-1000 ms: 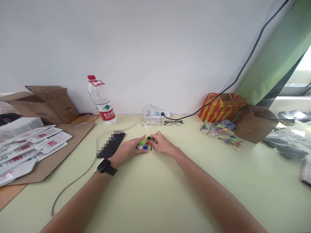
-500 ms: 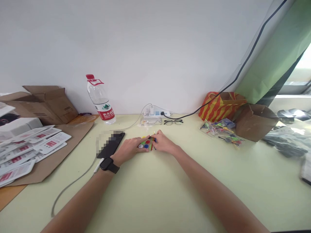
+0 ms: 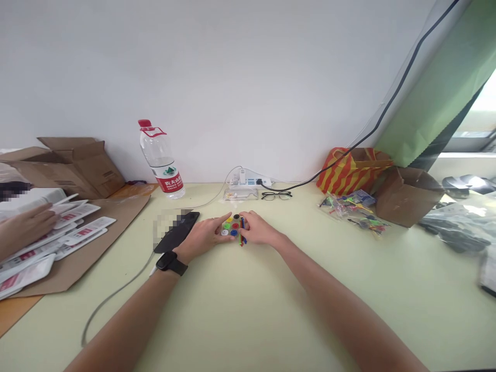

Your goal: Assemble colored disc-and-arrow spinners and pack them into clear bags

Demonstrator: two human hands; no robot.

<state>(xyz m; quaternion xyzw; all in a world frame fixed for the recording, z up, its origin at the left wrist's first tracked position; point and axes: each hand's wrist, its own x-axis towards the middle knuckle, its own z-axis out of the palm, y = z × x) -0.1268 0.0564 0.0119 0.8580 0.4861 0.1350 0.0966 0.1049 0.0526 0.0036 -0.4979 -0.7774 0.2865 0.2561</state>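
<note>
Head view, one person at a pale green table (image 3: 248,310).

Landmark: white power strip (image 3: 250,182) at the table's back edge, against the wall.

- Coloured discs (image 3: 229,226): a small cluster (black, yellow, green, red, white and blue) lying flat on the table, in front of the power strip on the person's side and near it.
- Left hand (image 3: 205,235): resting palm down on the table, in front of the power strip and slightly left. Fingers loosely spread and holding nothing, with the tips touching the left edge of the disc cluster. Black watch (image 3: 169,262) on the wrist.
- Right hand (image 3: 258,230): in front of the power strip, just right of the discs. Fingers curled narrow around thin coloured sticks (image 3: 242,235) – red, blue and green show at the thumb side. The exact grip is too small to tell.
- Black phone (image 3: 178,231): in front and left of the power strip, just beside the left hand, part blurred.
- Glasses (image 3: 276,195): just in front-right of the power strip. A clear small box (image 3: 240,194) sits directly in front of it.
- Water bottle (image 3: 160,160): left of the power strip, upright, red cap.
- Striped bag (image 3: 351,168) and bagged coloured parts (image 3: 352,206): right of the power strip.
- Far left of the power strip – another person's hand (image 3: 23,227) on white packets (image 3: 73,227).
</note>
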